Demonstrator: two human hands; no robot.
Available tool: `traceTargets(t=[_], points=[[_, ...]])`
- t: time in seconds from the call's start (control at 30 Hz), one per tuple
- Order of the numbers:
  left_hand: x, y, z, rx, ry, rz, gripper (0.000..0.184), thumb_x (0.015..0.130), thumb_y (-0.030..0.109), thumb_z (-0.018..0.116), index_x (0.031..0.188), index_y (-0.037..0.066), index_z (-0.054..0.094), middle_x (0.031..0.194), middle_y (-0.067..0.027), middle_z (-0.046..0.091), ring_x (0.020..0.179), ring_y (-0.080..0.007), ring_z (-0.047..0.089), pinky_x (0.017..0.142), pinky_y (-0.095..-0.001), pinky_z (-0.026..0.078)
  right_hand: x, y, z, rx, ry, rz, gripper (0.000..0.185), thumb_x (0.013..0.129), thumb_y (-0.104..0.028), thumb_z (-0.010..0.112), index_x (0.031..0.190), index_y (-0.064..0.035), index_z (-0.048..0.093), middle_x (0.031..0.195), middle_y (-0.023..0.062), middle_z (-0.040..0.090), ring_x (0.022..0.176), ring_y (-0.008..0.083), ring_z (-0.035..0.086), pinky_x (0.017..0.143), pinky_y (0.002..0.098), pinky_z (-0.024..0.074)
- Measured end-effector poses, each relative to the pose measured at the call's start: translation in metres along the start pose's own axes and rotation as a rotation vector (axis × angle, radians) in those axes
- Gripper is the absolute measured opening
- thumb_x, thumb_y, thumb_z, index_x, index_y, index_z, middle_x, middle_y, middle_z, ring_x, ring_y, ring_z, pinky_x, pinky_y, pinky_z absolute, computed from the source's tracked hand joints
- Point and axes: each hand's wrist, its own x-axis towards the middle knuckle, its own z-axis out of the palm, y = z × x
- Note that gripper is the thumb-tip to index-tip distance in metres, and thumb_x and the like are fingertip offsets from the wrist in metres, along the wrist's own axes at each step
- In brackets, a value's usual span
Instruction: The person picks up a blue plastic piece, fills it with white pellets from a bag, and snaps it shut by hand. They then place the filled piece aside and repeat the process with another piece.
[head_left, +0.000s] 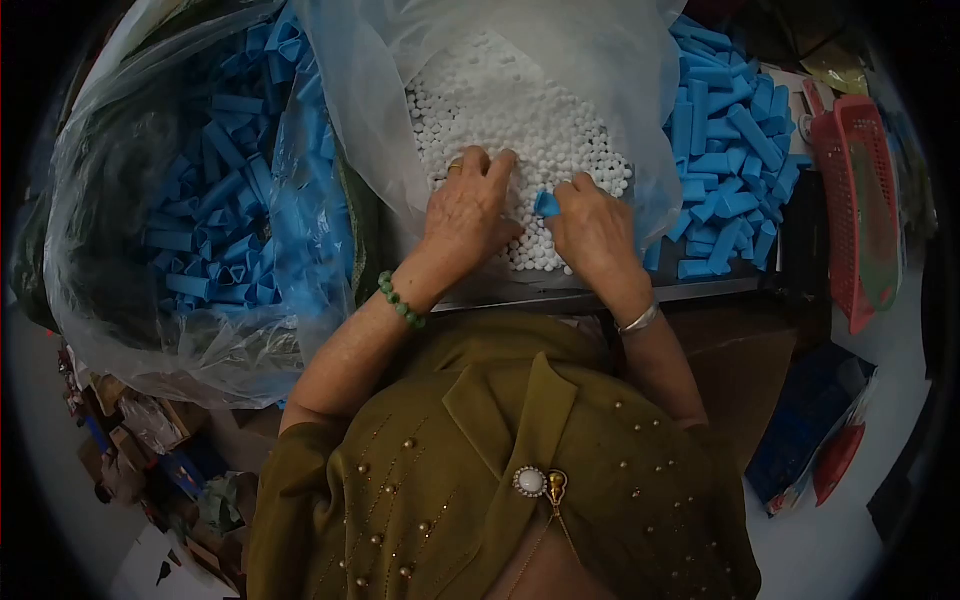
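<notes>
White round balls (505, 110) lie heaped in an open clear plastic bag (365, 85) in front of me. My right hand (597, 232) is closed on a small blue triangular tube (546, 204), pinched at the fingertips with one end turned toward my left hand. My left hand (466, 205) rests on the balls just left of the tube, thumb and fingers apart, with nothing visible in it; its fingertips are partly hidden. A gap separates that hand from the tube.
At left, a large plastic-lined sack (100, 300) holds many blue triangular tubes (225, 200). More blue tubes (735, 130) are piled right of the ball bag. A red plastic basket (845, 200) stands at the far right. The table's metal edge (705, 290) runs below my hands.
</notes>
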Motion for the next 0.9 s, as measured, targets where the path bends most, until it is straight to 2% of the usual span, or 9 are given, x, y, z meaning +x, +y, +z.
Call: traceTargets(t=[0.1, 0.17, 0.23, 0.33, 0.47, 0.53, 0.7, 0.83, 0.9], points=[[0.009, -0.011, 0.011, -0.136, 0.031, -0.004, 0.05, 0.069, 0.006, 0.074, 0.115, 0.005, 0.054, 0.099, -0.0126, 0.054, 0.089, -0.0307, 0.059, 0.078, -0.0371, 0.051, 0.008, -0.001, 0.002, 0.093, 0.102, -0.054, 0.012, 0.073, -0.006, 0.068, 0.08, -0.0003, 0.059, 0.08, 0.0132, 0.057, 0.08, 0.0318, 0.064, 0.069, 0.0401, 0.0524], [0.013, -0.017, 0.012, -0.199, 0.042, -0.011, 0.042, 0.071, 0.005, 0.073, 0.11, 0.003, 0.057, 0.093, -0.0096, 0.055, 0.084, -0.0256, 0.06, 0.074, -0.0343, 0.052, 0.009, 0.001, 0.002, 0.244, 0.155, -0.033, 0.024, 0.075, -0.009, 0.071, 0.096, -0.0005, 0.063, 0.09, 0.0138, 0.059, 0.075, 0.0317, 0.062, 0.066, 0.0382, 0.05], [0.014, -0.022, 0.009, -0.768, -0.083, -0.219, 0.027, 0.078, 0.001, 0.07, 0.103, 0.001, 0.06, 0.085, -0.0028, 0.053, 0.077, -0.0125, 0.057, 0.065, -0.0269, 0.051, 0.009, 0.003, 0.0, 0.377, 0.158, 0.012, 0.026, 0.076, -0.007, 0.071, 0.101, -0.0008, 0.064, 0.092, 0.0117, 0.059, 0.075, 0.0256, 0.062, 0.065, 0.0341, 0.0497], [0.01, -0.01, -0.013, -1.132, -0.089, -0.304, 0.026, 0.075, 0.001, 0.07, 0.1, 0.001, 0.061, 0.082, -0.0063, 0.055, 0.073, -0.013, 0.057, 0.061, -0.0273, 0.048, 0.006, 0.003, -0.002, 0.663, 0.175, 0.048, 0.029, 0.077, -0.002, 0.07, 0.105, -0.0011, 0.065, 0.096, 0.0077, 0.061, 0.077, 0.0155, 0.061, 0.066, 0.0273, 0.0487], [0.009, 0.001, -0.033, -0.929, -0.005, -0.08, 0.02, 0.082, -0.005, 0.066, 0.101, 0.0, 0.062, 0.087, -0.0011, 0.053, 0.077, -0.008, 0.056, 0.063, -0.0233, 0.051, 0.005, -0.006, -0.009, 0.95, 0.18, 0.038, 0.029, 0.078, 0.006, 0.067, 0.106, -0.002, 0.066, 0.099, 0.0048, 0.062, 0.084, 0.0114, 0.06, 0.068, 0.0245, 0.049], [0.01, 0.006, -0.041, -0.587, 0.063, 0.1, 0.024, 0.08, -0.006, 0.066, 0.102, 0.001, 0.063, 0.09, -0.0034, 0.056, 0.079, -0.0108, 0.059, 0.066, -0.0249, 0.052, 0.005, -0.009, -0.009, 0.943, 0.186, 0.031, 0.029, 0.078, 0.006, 0.068, 0.105, -0.0023, 0.066, 0.099, 0.0048, 0.062, 0.085, 0.0111, 0.06, 0.068, 0.0242, 0.0492], [0.007, 0.015, -0.048, -0.495, 0.124, 0.199, 0.032, 0.076, -0.01, 0.066, 0.105, 0.003, 0.063, 0.099, -0.0074, 0.061, 0.082, -0.0167, 0.063, 0.067, -0.0276, 0.052, 0.005, -0.009, -0.006, 0.933, 0.237, -0.01, 0.03, 0.077, 0.001, 0.072, 0.105, -0.0037, 0.066, 0.096, 0.008, 0.062, 0.078, 0.016, 0.064, 0.065, 0.0266, 0.0511], [0.006, 0.022, -0.051, -0.473, 0.209, 0.279, 0.029, 0.073, -0.012, 0.064, 0.099, 0.002, 0.063, 0.094, -0.011, 0.062, 0.079, -0.0283, 0.063, 0.065, -0.0344, 0.05, 0.002, -0.011, -0.008, 1.021, 0.191, 0.015, 0.029, 0.079, 0.007, 0.068, 0.107, -0.0018, 0.065, 0.102, 0.0043, 0.06, 0.086, 0.0098, 0.059, 0.071, 0.0224, 0.0493], [0.007, 0.019, -0.051, -0.45, 0.214, 0.285, 0.028, 0.073, -0.012, 0.063, 0.098, 0.002, 0.063, 0.093, -0.0107, 0.062, 0.078, -0.028, 0.063, 0.065, -0.0342, 0.05, 0.001, -0.011, -0.009, 1.046, 0.195, 0.006, 0.03, 0.079, 0.007, 0.067, 0.107, -0.0015, 0.065, 0.103, 0.0043, 0.06, 0.087, 0.0098, 0.059, 0.071, 0.0221, 0.0493]])
